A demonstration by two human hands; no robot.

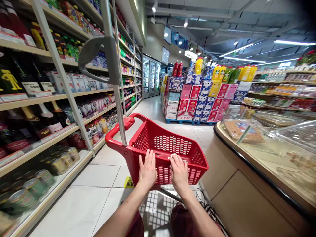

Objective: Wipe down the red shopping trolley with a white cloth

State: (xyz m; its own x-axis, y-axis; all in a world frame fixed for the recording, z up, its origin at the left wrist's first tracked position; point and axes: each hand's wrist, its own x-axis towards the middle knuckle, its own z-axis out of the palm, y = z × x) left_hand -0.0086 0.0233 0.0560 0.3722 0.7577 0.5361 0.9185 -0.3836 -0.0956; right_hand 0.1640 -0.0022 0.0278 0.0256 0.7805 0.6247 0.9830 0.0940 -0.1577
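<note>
A red plastic rolling shopping basket stands on the floor in front of me, with nothing seen inside it. Its grey pull handle rises on a metal pole at the left end. My left hand lies against the near side, fingers stretched out over the rim. Beside it, my right hand has its fingers bent over the same rim. A pale spot shows at the right fingertips; I cannot make out what it is.
Drink shelves run along the left. Stacked drink cartons stand on blue pallets ahead. To the right is a counter with packaged food. Black cables lie at its foot. Glass-door fridges are at the back.
</note>
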